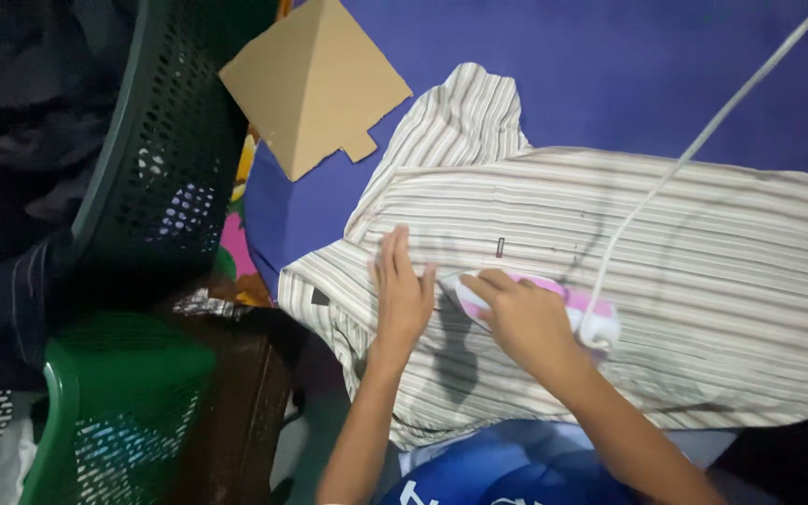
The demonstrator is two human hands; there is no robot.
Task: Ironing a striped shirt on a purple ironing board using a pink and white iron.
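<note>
My left hand [402,290] lies open and flat on the soft striped shirt [703,281]; beside it, my right hand [521,318] grips the smooth pink-and-white iron [600,327].

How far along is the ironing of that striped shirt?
Done: the striped shirt lies spread on the purple cloth, its right part fairly smooth. In hand: the right hand grips the iron while the left hand presses flat. Left: creases near the lower edge.

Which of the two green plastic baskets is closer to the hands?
The lower, brighter green basket beside the left hand's forearm; the darker basket stands tilted farther up, near the cardboard.
</note>
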